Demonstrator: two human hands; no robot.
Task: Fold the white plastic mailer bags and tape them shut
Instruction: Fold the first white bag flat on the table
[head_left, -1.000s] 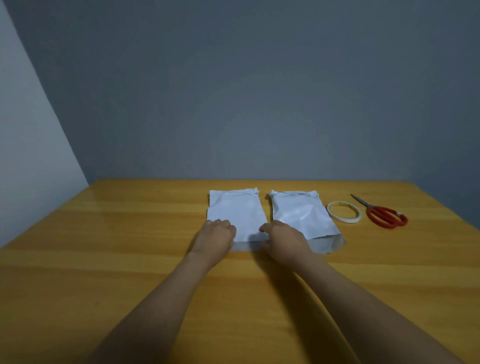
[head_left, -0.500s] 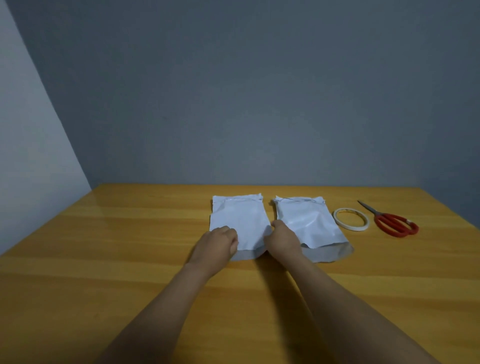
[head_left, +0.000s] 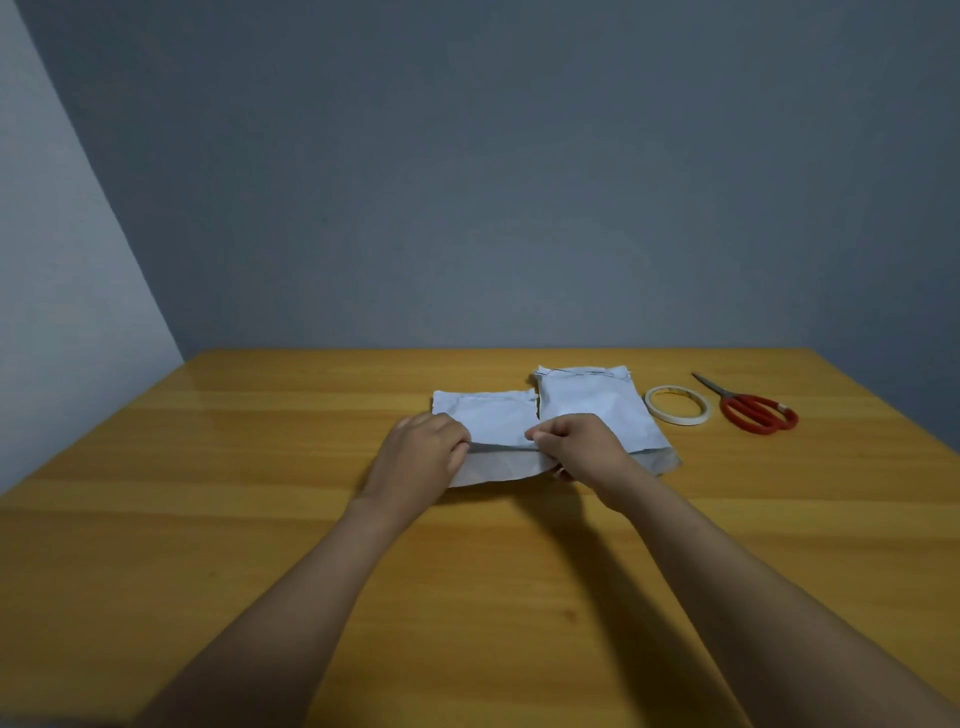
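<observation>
While the left hand (head_left: 421, 452) and right hand (head_left: 582, 449) pinch the lifted near edge of the white plastic mailer bag (head_left: 493, 421) on the yellow wooden table (head_left: 260, 467), I'd say the slick film may slip, skewing the fold.

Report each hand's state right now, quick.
Left hand: closed, pinching the left mailer bag at its near edge.
Right hand: closed, pinching the same bag's near edge.

We lose the near corners of the left mailer bag (head_left: 496, 423) beneath the fingers (head_left: 453, 435) of the left hand (head_left: 421, 454) and right hand (head_left: 584, 448).
</observation>
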